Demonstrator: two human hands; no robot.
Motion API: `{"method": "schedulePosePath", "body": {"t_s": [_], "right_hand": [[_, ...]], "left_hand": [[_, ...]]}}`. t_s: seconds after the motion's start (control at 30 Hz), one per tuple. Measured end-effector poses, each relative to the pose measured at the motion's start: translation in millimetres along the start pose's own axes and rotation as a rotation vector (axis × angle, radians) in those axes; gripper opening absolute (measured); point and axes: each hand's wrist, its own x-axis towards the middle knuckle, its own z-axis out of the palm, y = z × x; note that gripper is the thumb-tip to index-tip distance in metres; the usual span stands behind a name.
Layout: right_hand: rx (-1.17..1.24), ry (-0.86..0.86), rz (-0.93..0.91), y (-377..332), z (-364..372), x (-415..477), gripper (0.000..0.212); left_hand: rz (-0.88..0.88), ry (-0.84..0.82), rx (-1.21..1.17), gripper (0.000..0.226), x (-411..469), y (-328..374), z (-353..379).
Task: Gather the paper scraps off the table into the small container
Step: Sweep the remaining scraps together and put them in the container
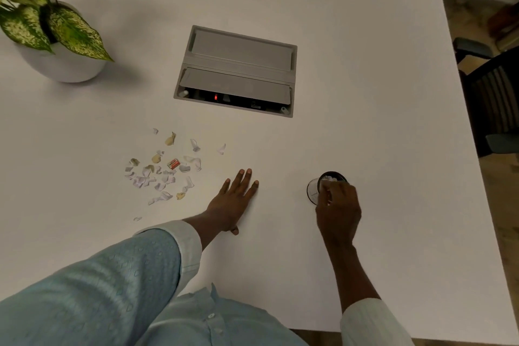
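Pinching scraps [328, 179] over container [313, 191], right hand [338, 205]; left hand [234, 201] flat, fingers [248, 177] spread; plant [56, 25] beyond.

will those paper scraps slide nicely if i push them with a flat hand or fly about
Probably light: the paper scraps are small, thin, torn bits, so a fast sweep may scatter them. Many look curled, so they would likely crumple, not resist. The smooth table should let them slide.

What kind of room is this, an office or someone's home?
Probably an office or meeting room: a large white table with a built-in power box, a potted plant, and a dark chair beside it.
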Motion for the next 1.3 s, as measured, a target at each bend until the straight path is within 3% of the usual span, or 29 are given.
{"method": "schedulePosePath", "body": {"t_s": [0.3, 0.43, 0.57, 0.7, 0.87, 1.0, 1.3], "right_hand": [[-0.032, -0.152, 0.151, 11, 6, 12, 0.030], [0.042, -0.144, 0.016, -13, 18, -7, 0.025], [0.154, -0.297, -0.160, -57, 40, -27, 0.029], [0.228, -0.585, -0.162, -104, 69, -45, 0.045], [0.113, -0.900, -0.303, -157, 109, -47, 0.079], [0.056, -0.992, -0.373, -195, 135, -40, 0.096], [-0.170, -0.989, -0.696, -251, 175, -31, 0.109]], "left_hand": [[0.036, -0.031, -0.088, 0.085, -29, -29, -11], [-0.001, 0.022, -0.172, 0.063, -53, -38, -2], [-0.076, 0.220, -0.210, 0.044, -81, -56, 16], [-0.281, 0.394, -0.188, 0.053, -105, -84, 26], [-0.608, 0.412, -0.269, 0.092, -129, -125, 34], [-0.715, 0.387, -0.389, 0.114, -136, -148, 44], [-0.660, 0.388, -0.480, 0.129, -118, -153, 42]]}}
